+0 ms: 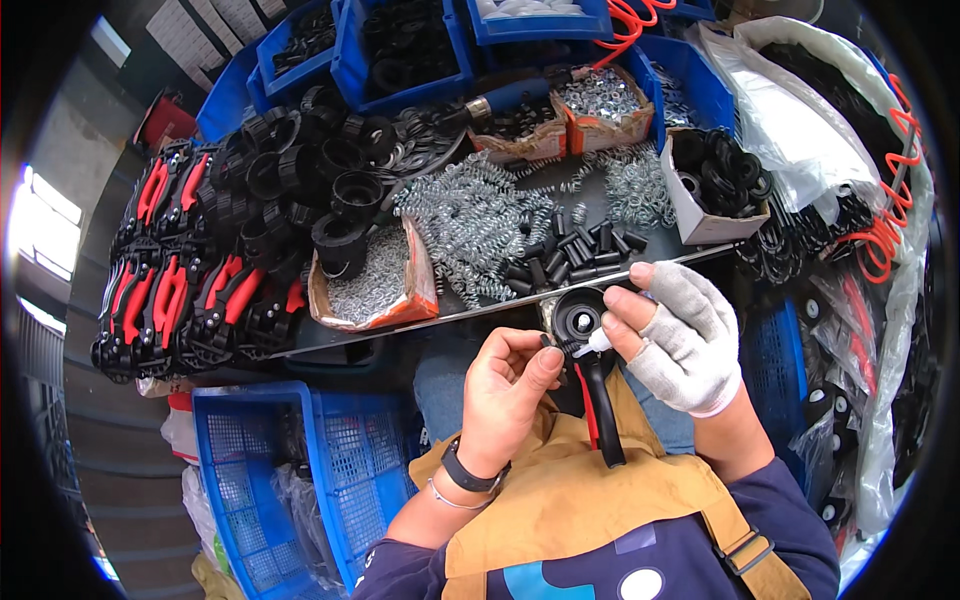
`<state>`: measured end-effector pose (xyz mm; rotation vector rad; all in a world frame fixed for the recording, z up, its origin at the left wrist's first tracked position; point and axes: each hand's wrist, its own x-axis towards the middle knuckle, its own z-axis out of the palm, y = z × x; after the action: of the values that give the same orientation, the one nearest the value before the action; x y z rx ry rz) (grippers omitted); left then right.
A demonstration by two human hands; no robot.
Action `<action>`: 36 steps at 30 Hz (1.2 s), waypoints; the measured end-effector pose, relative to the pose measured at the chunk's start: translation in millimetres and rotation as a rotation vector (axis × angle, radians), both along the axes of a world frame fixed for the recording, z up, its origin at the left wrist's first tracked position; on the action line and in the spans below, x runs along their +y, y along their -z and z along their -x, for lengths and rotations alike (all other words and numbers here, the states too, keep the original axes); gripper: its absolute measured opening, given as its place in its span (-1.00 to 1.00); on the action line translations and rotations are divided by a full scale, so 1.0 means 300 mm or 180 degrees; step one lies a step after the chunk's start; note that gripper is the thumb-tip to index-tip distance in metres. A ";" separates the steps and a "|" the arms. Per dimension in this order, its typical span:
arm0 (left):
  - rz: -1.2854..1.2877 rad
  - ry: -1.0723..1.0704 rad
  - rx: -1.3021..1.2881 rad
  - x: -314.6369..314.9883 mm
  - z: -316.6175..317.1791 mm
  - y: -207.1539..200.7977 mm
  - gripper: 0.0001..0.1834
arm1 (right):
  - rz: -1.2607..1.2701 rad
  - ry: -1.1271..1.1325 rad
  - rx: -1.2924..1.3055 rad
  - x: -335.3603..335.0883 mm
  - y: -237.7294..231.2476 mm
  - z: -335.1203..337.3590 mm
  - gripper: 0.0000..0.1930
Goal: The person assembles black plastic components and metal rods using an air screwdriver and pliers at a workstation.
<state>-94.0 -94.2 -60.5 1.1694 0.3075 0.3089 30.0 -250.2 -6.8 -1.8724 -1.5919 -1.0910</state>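
Observation:
In front of me, at the bench's edge, is a black tool with a round cupped head (580,318) and a black and red handle (606,425) pointing down towards my lap. My bare left hand (508,392) pinches a small dark piece (548,343) just left of the head. My right hand (685,345), in a whitish fingerless glove, is closed around a small white nozzle-tipped thing (596,343); its body is mostly hidden by the fingers. The nozzle points at the lower right rim of the head. A pale pin shows at the head's centre.
Loose springs (470,215) and short black cylinders (575,255) lie on the bench. Nearby are a box of small metal parts (375,275), black caps (265,175) and red-handled tools (165,300). Blue bins (350,50) stand behind; a blue crate (300,395) sits lower left.

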 end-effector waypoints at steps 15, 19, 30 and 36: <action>0.0007 -0.0311 -0.0194 0.027 0.003 0.028 -0.64 | -0.0639 0.0740 0.3698 0.206 0.120 -0.455 -0.55; 0.0046 -0.0290 -0.0239 0.031 0.003 0.022 -0.60 | -0.0123 0.1171 0.3418 0.301 0.152 -0.572 -0.57; -0.4598 0.0844 -0.0903 0.118 -0.194 -0.091 -0.51 | 0.0141 0.2067 0.1331 0.435 0.139 -0.548 -0.48; -0.4646 0.1126 -0.0841 0.127 -0.227 -0.106 -0.53 | 0.1692 0.1019 0.0818 0.631 0.040 -0.758 -0.36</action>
<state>-25.9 -56.0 -28.6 2.5343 -0.4761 0.3653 257.5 -60.8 -18.8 -2.5641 -1.5662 -0.5269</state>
